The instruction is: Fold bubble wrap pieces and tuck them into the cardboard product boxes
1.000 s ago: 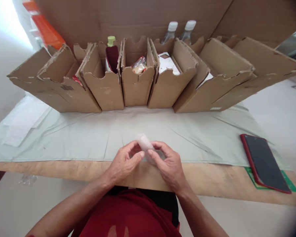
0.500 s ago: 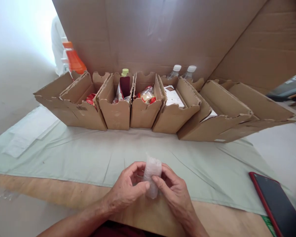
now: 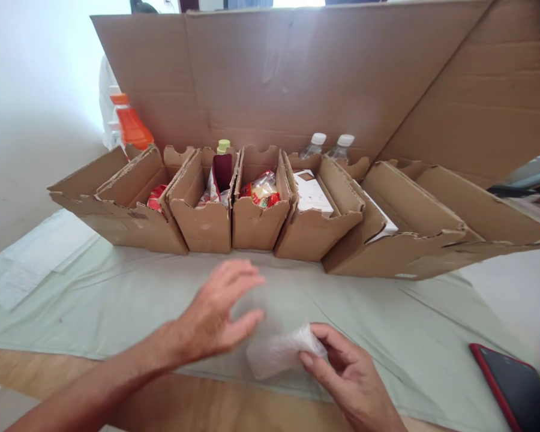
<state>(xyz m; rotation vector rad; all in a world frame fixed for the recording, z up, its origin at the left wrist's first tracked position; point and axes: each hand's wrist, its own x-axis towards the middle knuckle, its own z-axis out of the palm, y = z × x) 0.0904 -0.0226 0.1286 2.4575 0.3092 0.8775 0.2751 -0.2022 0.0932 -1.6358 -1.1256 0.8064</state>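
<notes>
My right hand point(image 3: 348, 375) pinches a small clear plastic bag point(image 3: 276, 353) by its right end, low over the pale green cloth point(image 3: 117, 300). My left hand point(image 3: 218, 312) hovers open just left of and above the bag, fingers spread and pointing toward the boxes, holding nothing. A row of open cardboard boxes point(image 3: 252, 222) stands behind the hands. One holds a red packet point(image 3: 155, 195), one a dark red carton with a bottle with a green cap point(image 3: 222, 168), one a snack bag point(image 3: 261, 189), one white cards point(image 3: 312, 192).
A tall cardboard sheet point(image 3: 297, 78) forms a wall behind the boxes. Two clear bottles with white caps point(image 3: 328, 147) stand behind them, an orange bottle point(image 3: 130, 126) at back left. A phone in a red case point(image 3: 517, 387) lies at right. White plastic sheets point(image 3: 31, 258) lie at left.
My left hand has let go of the bag and lifted forward, open. My right hand has kept the bag and lowered it toward the cloth. The camera has tilted up.
</notes>
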